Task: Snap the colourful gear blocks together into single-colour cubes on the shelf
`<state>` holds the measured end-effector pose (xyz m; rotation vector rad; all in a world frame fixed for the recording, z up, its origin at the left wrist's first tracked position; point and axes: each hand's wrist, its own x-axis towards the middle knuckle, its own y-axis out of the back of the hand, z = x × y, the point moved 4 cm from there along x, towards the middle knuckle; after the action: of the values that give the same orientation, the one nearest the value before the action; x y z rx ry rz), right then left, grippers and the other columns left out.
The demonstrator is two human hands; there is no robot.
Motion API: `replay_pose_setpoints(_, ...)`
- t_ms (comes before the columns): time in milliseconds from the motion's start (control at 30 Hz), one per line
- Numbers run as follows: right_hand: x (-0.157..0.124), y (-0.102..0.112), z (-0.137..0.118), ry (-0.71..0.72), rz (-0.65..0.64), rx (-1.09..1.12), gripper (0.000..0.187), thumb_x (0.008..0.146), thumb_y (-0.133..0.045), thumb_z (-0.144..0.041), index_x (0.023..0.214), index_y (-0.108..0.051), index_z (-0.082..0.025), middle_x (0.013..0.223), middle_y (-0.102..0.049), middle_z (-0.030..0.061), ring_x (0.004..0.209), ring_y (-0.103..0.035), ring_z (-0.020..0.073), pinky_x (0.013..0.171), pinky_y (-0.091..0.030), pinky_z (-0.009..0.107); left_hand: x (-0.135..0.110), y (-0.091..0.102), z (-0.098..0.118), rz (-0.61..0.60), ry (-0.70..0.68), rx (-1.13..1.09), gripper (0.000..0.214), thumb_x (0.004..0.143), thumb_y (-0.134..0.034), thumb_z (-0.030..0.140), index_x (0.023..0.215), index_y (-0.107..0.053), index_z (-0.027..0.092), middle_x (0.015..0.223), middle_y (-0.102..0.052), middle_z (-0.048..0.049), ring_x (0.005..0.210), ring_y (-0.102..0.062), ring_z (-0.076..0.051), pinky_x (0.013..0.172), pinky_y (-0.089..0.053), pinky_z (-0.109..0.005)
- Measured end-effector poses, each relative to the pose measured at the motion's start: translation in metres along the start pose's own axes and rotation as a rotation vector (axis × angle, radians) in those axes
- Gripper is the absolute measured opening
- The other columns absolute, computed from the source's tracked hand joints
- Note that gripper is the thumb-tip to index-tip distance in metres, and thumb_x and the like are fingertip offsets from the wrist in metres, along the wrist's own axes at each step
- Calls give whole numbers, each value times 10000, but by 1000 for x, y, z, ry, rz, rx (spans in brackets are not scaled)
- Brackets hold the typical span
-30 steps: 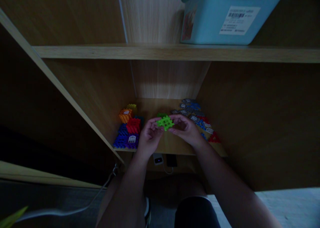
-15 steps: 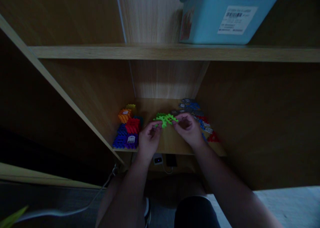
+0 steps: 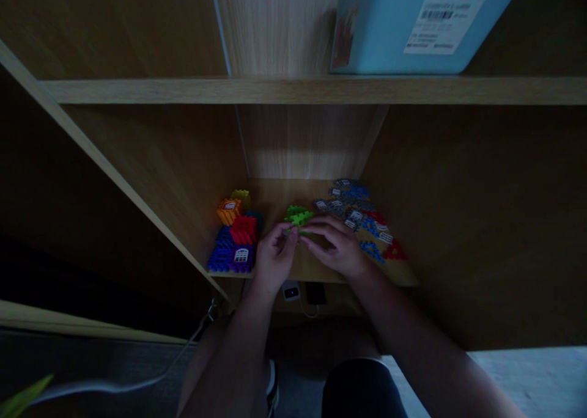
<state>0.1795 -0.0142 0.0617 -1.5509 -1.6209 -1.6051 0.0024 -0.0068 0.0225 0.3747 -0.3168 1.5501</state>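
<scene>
Green interlocking toy panels point(image 3: 300, 216) are held just above the lower shelf, partly covered by my fingers. My left hand point(image 3: 276, 253) pinches their near left edge between thumb and fingers. From the right, my right hand point(image 3: 335, 242) has its fingers closed on the same green panels, its fingertips close to the left thumb. Left of my hands stand built toy cubes: a red cube point(image 3: 244, 230), an orange cube point(image 3: 229, 211) and purple-blue blocks point(image 3: 232, 257). Several loose grey panels point(image 3: 337, 204), blue panels point(image 3: 370, 250) and red panels point(image 3: 394, 251) lie to the right.
An upper shelf edge point(image 3: 275, 91) crosses above my hands and carries a light blue bin point(image 3: 380, 33) with a label. Wooden side walls flank the lower shelf point(image 3: 316, 265). Below its front edge sit a white device point(image 3: 290, 291) with a cable and a dark flat object point(image 3: 316, 293).
My right hand has moved left and closed in on my left hand. The green panel that was spread between both hands is now folded up and more covered by my fingers.
</scene>
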Motion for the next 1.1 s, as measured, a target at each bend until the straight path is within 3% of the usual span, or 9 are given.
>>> replay_pose_setpoints(133,1,8,4,-129,78,65,306,958,-812,-241,1241,-765,-347,1262,-770,60,1165,-751,268,1000,-641,478,1,1,-3,64,73,-10,336,1014,-700,535,984,-739,203,760,-719,2,697,-692,-155,676,-530,-237)
replay_pose_setpoints(267,4,9,9,-190,-11,152,297,953,-831,-290,1240,-767,-334,1411,-742,66,1290,-723,282,1098,-608,519,0,3,-5,136,111,-32,388,991,-706,589,937,-729,205,680,-653,31,580,-617,-125,575,-478,-217)
replay_pose_setpoints(633,2,5,15,-236,-60,208,316,910,-889,-366,1206,-785,-330,1271,-791,57,1159,-757,260,1001,-638,464,-2,3,-1,193,189,-139,511,897,-753,703,838,-675,202,600,-564,56,479,-525,-103,444,-426,-202)
replay_pose_setpoints(867,-6,0,27,-390,-5,197,250,941,-836,-427,1147,-771,-301,1096,-800,32,905,-711,219,834,-610,399,-2,3,-3,219,205,-128,547,944,-669,730,821,-689,197,676,-630,25,501,-556,-117,443,-444,-221)
replay_pose_setpoints(1000,-12,1,45,-500,87,109,280,949,-803,-497,1130,-744,-292,988,-749,23,918,-701,236,890,-596,427,-2,5,-7,174,202,-86,473,990,-645,616,786,-725,196,656,-653,10,524,-559,-124,480,-442,-223)
replay_pose_setpoints(1100,-15,2,57,-542,122,4,364,931,-805,-542,1164,-702,-282,1033,-745,42,939,-695,252,917,-587,454,-5,3,0,31,121,-33,473,991,-641,513,648,-690,191,593,-641,-1,542,-567,-126,534,-444,-227)
